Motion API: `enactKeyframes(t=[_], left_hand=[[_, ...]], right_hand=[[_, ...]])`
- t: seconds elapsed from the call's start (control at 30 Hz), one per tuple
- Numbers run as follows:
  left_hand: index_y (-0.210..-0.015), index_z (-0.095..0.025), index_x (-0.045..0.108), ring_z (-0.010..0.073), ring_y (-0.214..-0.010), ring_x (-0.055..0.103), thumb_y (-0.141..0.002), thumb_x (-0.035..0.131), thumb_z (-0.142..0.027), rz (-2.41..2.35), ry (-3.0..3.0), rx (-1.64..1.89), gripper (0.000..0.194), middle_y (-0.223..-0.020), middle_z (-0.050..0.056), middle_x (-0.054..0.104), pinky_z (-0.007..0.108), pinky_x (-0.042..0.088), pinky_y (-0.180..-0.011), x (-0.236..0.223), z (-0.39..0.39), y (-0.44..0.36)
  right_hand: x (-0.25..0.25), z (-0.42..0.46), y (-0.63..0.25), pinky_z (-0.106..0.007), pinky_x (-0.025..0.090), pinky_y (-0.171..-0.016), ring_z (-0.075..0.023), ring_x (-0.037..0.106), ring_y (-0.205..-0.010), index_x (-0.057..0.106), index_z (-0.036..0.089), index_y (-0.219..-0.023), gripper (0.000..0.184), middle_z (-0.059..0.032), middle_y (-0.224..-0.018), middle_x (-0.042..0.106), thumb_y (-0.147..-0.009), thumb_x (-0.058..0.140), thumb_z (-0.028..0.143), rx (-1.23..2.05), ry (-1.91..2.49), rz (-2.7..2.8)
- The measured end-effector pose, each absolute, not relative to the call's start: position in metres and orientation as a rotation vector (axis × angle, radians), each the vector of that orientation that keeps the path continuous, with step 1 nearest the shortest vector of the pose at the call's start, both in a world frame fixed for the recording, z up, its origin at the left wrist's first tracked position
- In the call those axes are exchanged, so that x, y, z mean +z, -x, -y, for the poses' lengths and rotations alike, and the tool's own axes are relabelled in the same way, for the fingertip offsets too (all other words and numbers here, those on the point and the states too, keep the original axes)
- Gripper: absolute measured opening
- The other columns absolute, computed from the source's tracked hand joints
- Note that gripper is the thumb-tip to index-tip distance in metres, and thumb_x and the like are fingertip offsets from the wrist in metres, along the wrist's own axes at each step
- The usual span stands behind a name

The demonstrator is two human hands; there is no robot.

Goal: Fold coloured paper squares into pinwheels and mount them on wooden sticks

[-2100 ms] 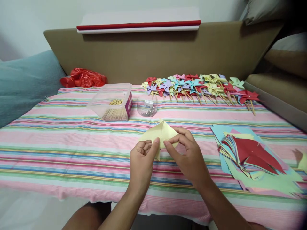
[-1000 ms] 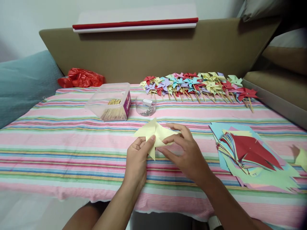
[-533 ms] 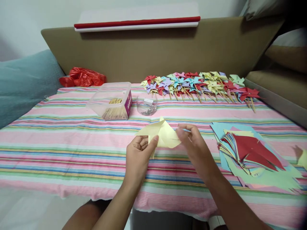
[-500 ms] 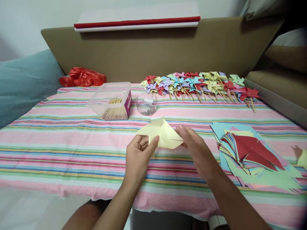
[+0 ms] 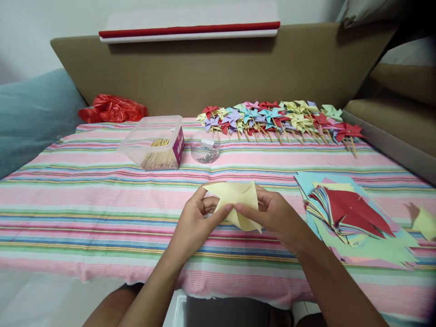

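A pale yellow paper pinwheel (image 5: 240,193), its corners partly folded inward, is held above the striped cloth between both hands. My left hand (image 5: 200,215) is closed on its left side, with the thumb pressed near the middle. From the other side my right hand (image 5: 272,213) grips it too, the two thumb tips almost meeting at the centre. Fingers behind the paper are partly hidden. Off to the right of my right hand lies a stack of cut paper squares (image 5: 357,211), a red one on top, over larger coloured sheets (image 5: 378,252).
Beyond my hands stand a clear plastic box (image 5: 150,127) of wooden sticks (image 5: 158,159) and a round clear container (image 5: 206,152) with small metal pieces. Finished pinwheels (image 5: 269,116) on sticks lie along the back. A red plastic bag (image 5: 116,109) sits at back left; another yellow paper piece (image 5: 425,222) lies far right.
The yellow paper has turned and come slightly lower. My right hand has moved from its right corner to the centre, its thumb now beside the left thumb.
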State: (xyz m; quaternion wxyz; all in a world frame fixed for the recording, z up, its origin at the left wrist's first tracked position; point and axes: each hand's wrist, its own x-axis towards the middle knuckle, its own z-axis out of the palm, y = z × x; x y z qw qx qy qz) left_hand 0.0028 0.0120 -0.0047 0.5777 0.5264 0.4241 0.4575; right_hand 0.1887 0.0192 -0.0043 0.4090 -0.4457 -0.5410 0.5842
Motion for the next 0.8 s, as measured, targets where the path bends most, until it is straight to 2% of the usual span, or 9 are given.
enactKeyframes(t=[0.07, 0.17, 0.27, 0.33, 0.4, 0.5, 0.67, 0.8], left_hand=[[-0.089, -0.021, 0.052, 0.0113, -0.066, 0.065, -0.086, 0.074, -0.031, -0.987, -1.229, 1.042, 0.024, -0.077, -0.002, 0.072, 0.019, 0.042, -0.054, -0.005, -0.012, -0.002], [-0.088, -0.021, 0.051, 0.0116, -0.066, 0.066, -0.086, 0.075, -0.033, -0.994, -1.22, 0.996, 0.026, -0.076, -0.002, 0.072, 0.019, 0.043, -0.054, -0.004, -0.013, 0.0], [-0.104, -0.021, 0.057, 0.0147, -0.074, 0.07, -0.086, 0.075, -0.034, -0.979, -1.174, 0.993, 0.028, -0.085, 0.001, 0.076, 0.023, 0.05, -0.065, -0.003, -0.015, 0.0], [-0.12, -0.022, 0.058, 0.0168, -0.085, 0.072, -0.085, 0.076, -0.034, -0.971, -1.114, 1.048, 0.042, -0.095, 0.004, 0.078, 0.026, 0.053, -0.078, -0.003, -0.016, 0.001], [-0.127, -0.023, 0.059, 0.0182, -0.098, 0.071, -0.082, 0.079, -0.033, -0.974, -1.059, 1.123, 0.05, -0.108, 0.005, 0.077, 0.028, 0.052, -0.088, -0.004, -0.018, 0.001], [-0.119, -0.023, 0.066, 0.0194, -0.107, 0.068, -0.079, 0.082, -0.032, -0.968, -1.025, 1.171, 0.043, -0.115, 0.006, 0.075, 0.027, 0.051, -0.092, -0.008, -0.02, -0.001], [-0.105, -0.022, 0.074, 0.0178, -0.102, 0.066, -0.079, 0.083, -0.031, -0.956, -1.0, 1.207, 0.029, -0.107, 0.004, 0.073, 0.026, 0.052, -0.087, -0.016, -0.015, -0.011], [-0.104, -0.02, 0.073, 0.0167, -0.098, 0.065, -0.082, 0.079, -0.03, -0.914, -0.934, 1.263, 0.025, -0.105, 0.005, 0.072, 0.025, 0.051, -0.085, -0.018, -0.011, -0.02]], right_hand=[[-0.005, -0.02, -0.19, -0.035, 0.055, -0.081, -0.0248, 0.069, -0.098, 0.078, 0.022, -0.097, 0.023, -0.0072, -0.116, 0.069, -0.083, 0.072, 0.04, 1.365, 1.155, 1.481], [-0.006, -0.021, -0.189, -0.035, 0.053, -0.087, -0.0251, 0.067, -0.103, 0.079, 0.023, -0.093, 0.017, -0.0064, -0.116, 0.069, -0.084, 0.07, 0.035, 1.22, 1.198, 1.61], [-0.006, -0.021, -0.186, -0.035, 0.054, -0.083, -0.0259, 0.068, -0.103, 0.079, 0.022, -0.096, 0.021, -0.0072, -0.119, 0.07, -0.081, 0.073, 0.035, 1.217, 1.227, 1.508], [-0.007, -0.021, -0.182, -0.034, 0.054, -0.078, -0.0259, 0.069, -0.097, 0.078, 0.021, -0.102, 0.03, -0.0078, -0.115, 0.073, -0.078, 0.077, 0.039, 1.301, 1.215, 1.261], [-0.008, -0.021, -0.176, -0.034, 0.054, -0.074, -0.0253, 0.07, -0.092, 0.077, 0.021, -0.103, 0.036, -0.0075, -0.106, 0.076, -0.074, 0.081, 0.042, 1.377, 1.139, 0.984], [-0.008, -0.02, -0.167, -0.035, 0.054, -0.076, -0.0252, 0.07, -0.091, 0.078, 0.02, -0.098, 0.035, -0.0072, -0.101, 0.078, -0.072, 0.084, 0.042, 1.436, 0.993, 0.738], [-0.008, -0.014, -0.153, -0.038, 0.054, -0.079, -0.0269, 0.071, -0.094, 0.077, 0.019, -0.099, 0.034, -0.0077, -0.103, 0.078, -0.073, 0.084, 0.04, 1.438, 0.918, 0.633], [-0.01, -0.01, -0.145, -0.04, 0.055, -0.085, -0.0276, 0.07, -0.102, 0.076, 0.02, -0.107, 0.036, -0.0076, -0.11, 0.077, -0.076, 0.082, 0.039, 1.442, 0.897, 0.602]])
